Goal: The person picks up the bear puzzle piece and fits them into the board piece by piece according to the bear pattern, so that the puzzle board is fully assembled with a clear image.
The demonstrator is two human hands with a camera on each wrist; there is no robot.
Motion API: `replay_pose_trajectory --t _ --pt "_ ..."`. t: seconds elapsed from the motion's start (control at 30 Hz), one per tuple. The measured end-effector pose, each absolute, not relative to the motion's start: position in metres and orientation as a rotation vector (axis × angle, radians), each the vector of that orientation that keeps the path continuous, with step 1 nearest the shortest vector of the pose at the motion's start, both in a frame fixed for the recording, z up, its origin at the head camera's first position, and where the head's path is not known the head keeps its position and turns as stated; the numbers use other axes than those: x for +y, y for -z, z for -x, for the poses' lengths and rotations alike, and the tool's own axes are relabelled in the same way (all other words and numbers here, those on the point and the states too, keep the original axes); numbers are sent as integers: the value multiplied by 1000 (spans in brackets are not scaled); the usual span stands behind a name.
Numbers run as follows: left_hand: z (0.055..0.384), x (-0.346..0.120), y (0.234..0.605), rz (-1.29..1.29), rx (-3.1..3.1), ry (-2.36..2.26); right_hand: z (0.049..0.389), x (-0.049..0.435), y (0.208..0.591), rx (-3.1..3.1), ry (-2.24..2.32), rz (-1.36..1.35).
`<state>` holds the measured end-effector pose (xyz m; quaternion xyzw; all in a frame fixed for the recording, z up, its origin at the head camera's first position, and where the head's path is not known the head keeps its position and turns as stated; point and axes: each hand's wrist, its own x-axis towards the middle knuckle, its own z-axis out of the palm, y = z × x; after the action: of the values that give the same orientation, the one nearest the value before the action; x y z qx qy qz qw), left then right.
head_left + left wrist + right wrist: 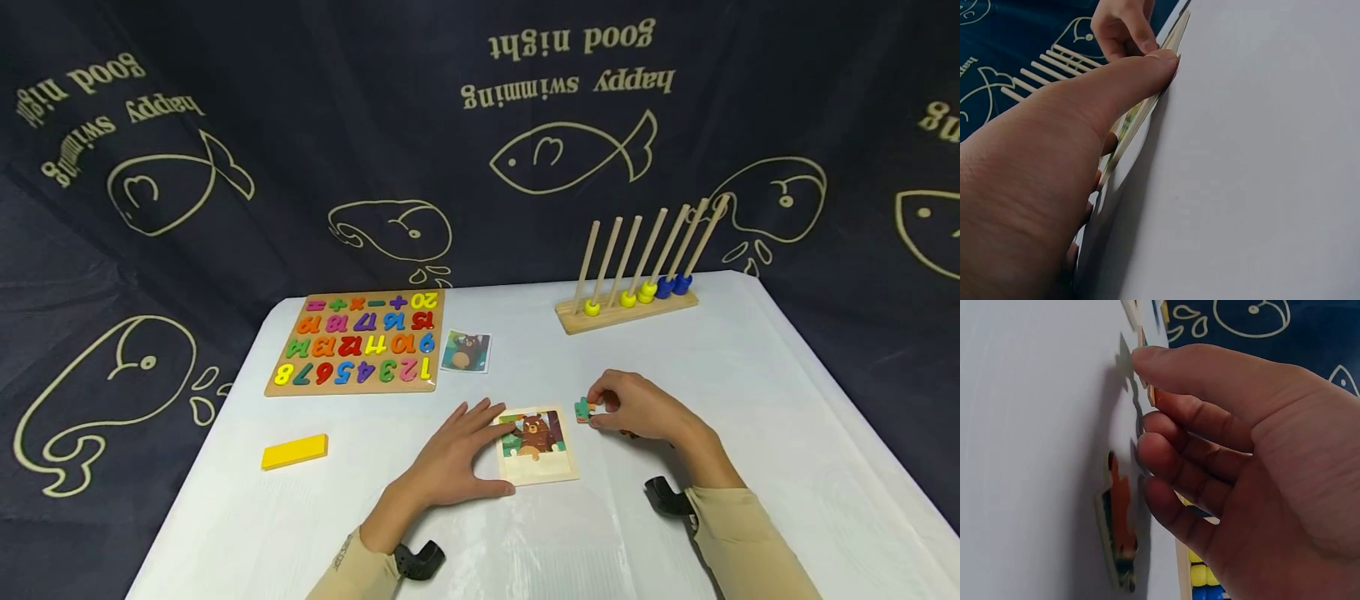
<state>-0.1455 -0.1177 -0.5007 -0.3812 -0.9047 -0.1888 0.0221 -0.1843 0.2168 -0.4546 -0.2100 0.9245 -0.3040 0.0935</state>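
Note:
A small wooden tray puzzle point(551, 472) with a brown bear picture lies on the white table. Its upper part is filled with pieces, while the lower strip shows bare wood. My left hand point(456, 458) rests at the tray's left side, index finger on the picture and thumb near the lower corner. To the right of the tray, my right hand point(641, 406) pinches a green and orange puzzle piece point(581, 410) between thumb and fingers. Another puzzle piece point(1121, 519), orange and dark green, lies on the table beneath that hand in the right wrist view.
A bear picture card point(466, 352) lies behind the tray. Further left is a number board point(352, 387), with a yellow block point(295, 452) in front of it. A peg rack point(630, 317) with yellow and blue beads stands at the back right.

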Motion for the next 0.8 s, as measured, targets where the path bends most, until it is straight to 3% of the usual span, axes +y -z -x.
replay_pose_trajectory --t 0.8 --pt "144 -117 499 1152 -2799 676 157 145 454 2583 854 1039"
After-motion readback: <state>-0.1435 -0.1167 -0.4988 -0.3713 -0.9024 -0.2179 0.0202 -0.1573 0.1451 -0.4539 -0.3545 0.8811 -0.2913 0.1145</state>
